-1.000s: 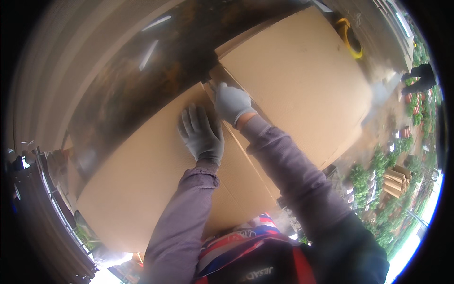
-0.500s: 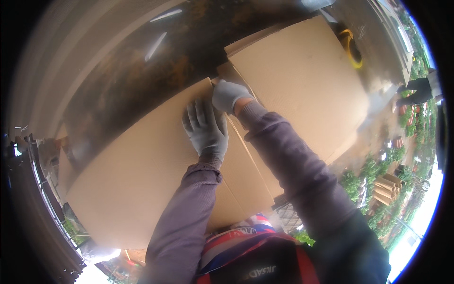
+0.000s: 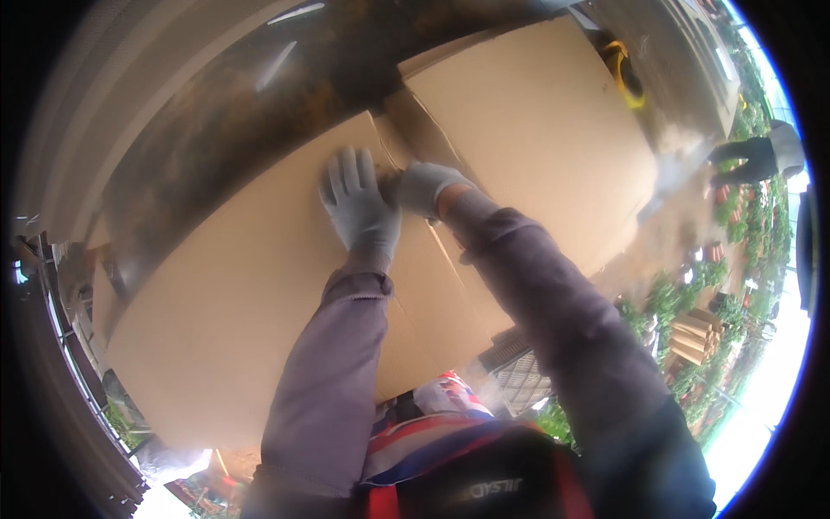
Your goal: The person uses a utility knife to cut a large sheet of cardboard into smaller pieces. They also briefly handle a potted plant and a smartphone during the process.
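Note:
A large brown cardboard sheet (image 3: 233, 294) lies across the middle and left, with a second broad cardboard panel (image 3: 536, 130) to its right and a narrow gap with creased edges between them. My left hand (image 3: 359, 203), in a grey glove, rests flat on the left sheet close to its right edge, fingers stretched out. Just right of it, my right hand (image 3: 430, 189), gloved the same way, is closed at the gap. Something small and dark shows at its fingers, too blurred to name.
A round yellow and black object (image 3: 624, 73) stands beyond the right panel. Near my body is a grey slatted crate (image 3: 519, 378). Farther right are green plants (image 3: 666, 298), a bundle of folded cardboard (image 3: 693, 336) and another person (image 3: 750, 160) standing.
My right hand has come from the far end of the gap toward my body along the cardboard edge. My left hand stays flat on the sheet. The whole view has shifted slightly.

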